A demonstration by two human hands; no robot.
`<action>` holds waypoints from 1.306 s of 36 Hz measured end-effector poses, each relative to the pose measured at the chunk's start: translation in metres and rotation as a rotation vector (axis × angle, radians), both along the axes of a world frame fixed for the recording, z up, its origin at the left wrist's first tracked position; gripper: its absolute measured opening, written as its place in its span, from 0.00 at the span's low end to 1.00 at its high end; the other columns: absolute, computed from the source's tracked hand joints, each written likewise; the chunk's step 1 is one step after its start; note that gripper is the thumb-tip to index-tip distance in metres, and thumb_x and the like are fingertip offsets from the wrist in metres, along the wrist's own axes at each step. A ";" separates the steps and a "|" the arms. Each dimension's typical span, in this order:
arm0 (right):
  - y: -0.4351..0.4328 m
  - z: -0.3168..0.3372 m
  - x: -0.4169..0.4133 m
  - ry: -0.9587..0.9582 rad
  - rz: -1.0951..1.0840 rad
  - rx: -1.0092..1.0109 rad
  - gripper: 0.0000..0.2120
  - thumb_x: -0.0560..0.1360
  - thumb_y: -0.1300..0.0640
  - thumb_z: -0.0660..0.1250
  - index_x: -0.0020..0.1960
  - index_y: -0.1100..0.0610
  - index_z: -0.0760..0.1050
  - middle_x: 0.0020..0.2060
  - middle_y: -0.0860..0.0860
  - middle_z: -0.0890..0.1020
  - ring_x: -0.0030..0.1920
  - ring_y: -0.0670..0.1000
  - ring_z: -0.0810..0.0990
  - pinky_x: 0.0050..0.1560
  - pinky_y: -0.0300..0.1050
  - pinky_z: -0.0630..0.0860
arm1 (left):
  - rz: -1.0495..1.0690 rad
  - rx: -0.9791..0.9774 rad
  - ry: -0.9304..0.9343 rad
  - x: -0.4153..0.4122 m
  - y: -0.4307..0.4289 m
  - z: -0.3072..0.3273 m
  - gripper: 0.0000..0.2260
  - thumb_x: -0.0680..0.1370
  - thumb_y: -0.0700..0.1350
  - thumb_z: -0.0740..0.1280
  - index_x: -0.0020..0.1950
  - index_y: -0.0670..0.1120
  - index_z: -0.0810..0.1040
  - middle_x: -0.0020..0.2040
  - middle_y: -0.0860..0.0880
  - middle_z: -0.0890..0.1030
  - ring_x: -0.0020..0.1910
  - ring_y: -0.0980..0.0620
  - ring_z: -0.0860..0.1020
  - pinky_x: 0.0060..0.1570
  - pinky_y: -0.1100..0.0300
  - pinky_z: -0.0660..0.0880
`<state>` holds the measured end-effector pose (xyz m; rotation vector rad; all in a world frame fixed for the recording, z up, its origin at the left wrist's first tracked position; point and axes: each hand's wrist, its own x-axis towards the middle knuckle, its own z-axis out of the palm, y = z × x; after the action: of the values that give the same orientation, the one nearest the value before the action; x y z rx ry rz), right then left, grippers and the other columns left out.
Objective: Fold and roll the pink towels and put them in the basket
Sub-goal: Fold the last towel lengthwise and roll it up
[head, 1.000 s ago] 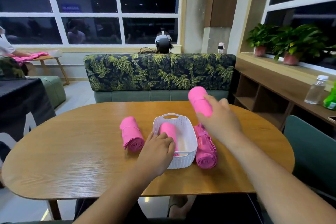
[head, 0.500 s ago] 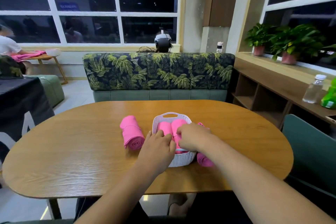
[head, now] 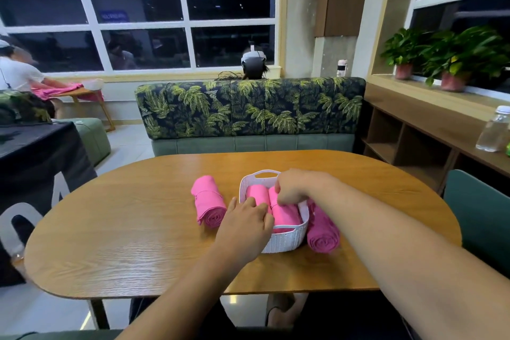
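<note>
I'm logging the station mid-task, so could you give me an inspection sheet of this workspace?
Surface: oval wooden table.
Job's things: white basket holds left inner roll and right inner roll; third roll lies on the table left of it, fourth roll right.
Clutter: nothing seen.
Grippers: left hand at basket's near-left rim, grip unclear; right hand curled on right inner roll.
Cables: dark tangle on sill behind sofa.
Surroundings: potted plants, bottle on shelf, person at far table.
</note>
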<state>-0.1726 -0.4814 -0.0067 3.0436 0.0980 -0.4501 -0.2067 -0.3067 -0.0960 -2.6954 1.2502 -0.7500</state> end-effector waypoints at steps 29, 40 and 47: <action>-0.118 -0.047 -0.036 -0.038 -0.505 0.777 0.14 0.78 0.53 0.67 0.62 0.55 0.78 0.51 0.54 0.84 0.45 0.54 0.82 0.41 0.44 0.76 | 0.764 -0.671 1.110 0.106 0.083 0.029 0.20 0.73 0.49 0.74 0.59 0.38 0.78 0.50 0.39 0.82 0.41 0.44 0.82 0.33 0.57 0.78; -0.144 -0.058 -0.043 -0.159 -0.395 0.117 0.43 0.74 0.43 0.70 0.83 0.40 0.52 0.69 0.53 0.73 0.68 0.59 0.73 0.61 0.53 0.76 | 0.787 -0.386 0.793 0.091 0.081 0.020 0.29 0.71 0.59 0.77 0.64 0.46 0.71 0.49 0.48 0.79 0.44 0.48 0.79 0.39 0.54 0.76; -0.148 -0.059 -0.042 -0.195 -0.512 0.389 0.46 0.67 0.39 0.76 0.80 0.44 0.61 0.67 0.54 0.76 0.55 0.56 0.80 0.56 0.50 0.80 | 0.773 -0.713 1.114 0.083 0.071 0.036 0.20 0.77 0.55 0.71 0.56 0.39 0.72 0.42 0.35 0.82 0.32 0.38 0.82 0.32 0.49 0.80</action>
<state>-0.2146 -0.6297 -0.0661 3.4556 -0.6960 -0.1627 -0.1232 -0.2354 -0.0596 -3.8492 -0.3094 0.6277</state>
